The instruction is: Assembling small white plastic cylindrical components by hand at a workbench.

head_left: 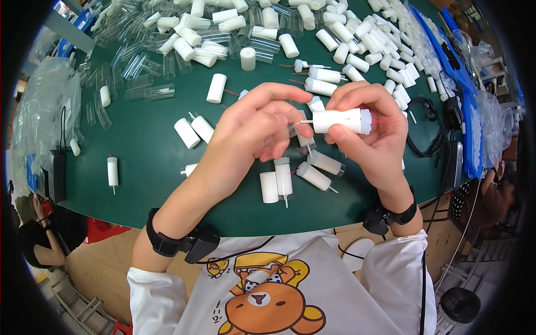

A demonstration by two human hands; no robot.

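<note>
My right hand (371,120) is closed around a white foam cylinder (332,121) held level above the table. The cylinder has a slit along its side, a pale toothed cap (365,121) with red wires at its right end, and a thin white rod out of its left end. My left hand (259,120) is close to that rod, its index finger stretched and its other fingers curled. Between these fingers shows the see-through edge of what looks like a clear plastic tube (292,130), mostly hidden. Below my hands lie several capped foam cylinders (314,176), some in clear tubes.
Loose white foam cylinders (368,42) and clear tubes (151,67) are heaped at the back of the green table (151,192). A single assembled piece (113,171) lies at the left. Black cable (432,139) and blue trays (472,134) are on the right. Plastic bags (47,111) stand far left.
</note>
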